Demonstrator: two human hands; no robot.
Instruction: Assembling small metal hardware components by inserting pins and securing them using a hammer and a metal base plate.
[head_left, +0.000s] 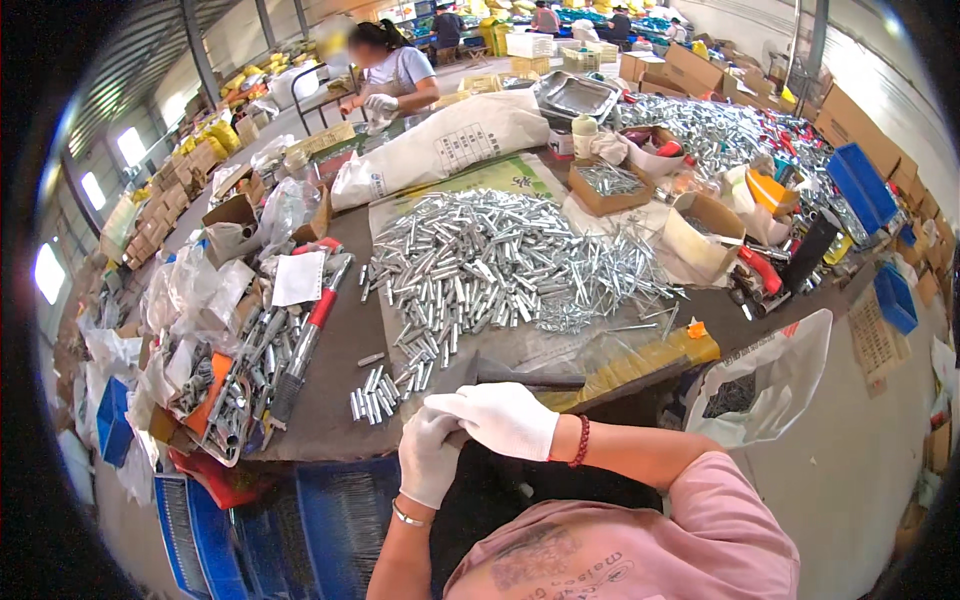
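My left hand (428, 458) and my right hand (506, 418), both in white gloves, meet at the near edge of the workbench (330, 400). Their fingers are pressed together, and whatever lies between them is hidden. Just beyond is a large heap of short silver metal tubes (460, 265), with thin metal pins (620, 270) piled against its right side. A small group of tubes (375, 396) lies apart from the heap, left of my hands. Close in front of my right hand sits a dark flat bar (530, 378) near the bench edge.
Metal tools and plastic bags (265, 350) crowd the left side. A white sack (440, 150) lies across the back. An open white bag (770, 385) of dark small parts hangs at right. Blue bins (340, 520) stand below the bench. Another person (390, 75) works beyond.
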